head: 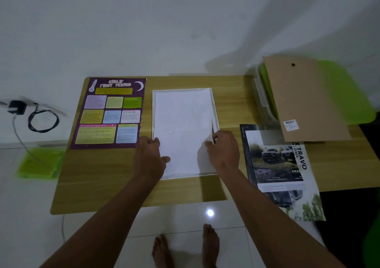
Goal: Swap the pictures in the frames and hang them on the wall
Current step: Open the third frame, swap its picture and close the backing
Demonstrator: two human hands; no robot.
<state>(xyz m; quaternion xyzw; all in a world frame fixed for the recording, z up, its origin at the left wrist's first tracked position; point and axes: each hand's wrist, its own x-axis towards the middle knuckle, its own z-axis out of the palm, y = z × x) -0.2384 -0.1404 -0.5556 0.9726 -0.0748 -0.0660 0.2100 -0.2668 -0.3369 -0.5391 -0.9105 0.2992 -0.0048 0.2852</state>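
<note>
A white picture frame [215,111] lies face down in the middle of the wooden table [133,185], with a white sheet [183,123] lying blank side up inside it. My left hand [149,156] grips the frame's left edge near the front. My right hand [223,150] pinches the sheet's right edge, which lifts a little. A purple poster [111,113] lies flat to the left of the frame. A dark picture of trucks [277,160] lies to the right. A brown backing board [304,97] rests at the far right.
A green-lidded plastic box [347,90] stands under the backing board. On the floor at left are a black charger with a coiled cable [41,119] and a green lid [39,164]. My bare feet [185,247] stand at the table's front edge. A white wall is behind.
</note>
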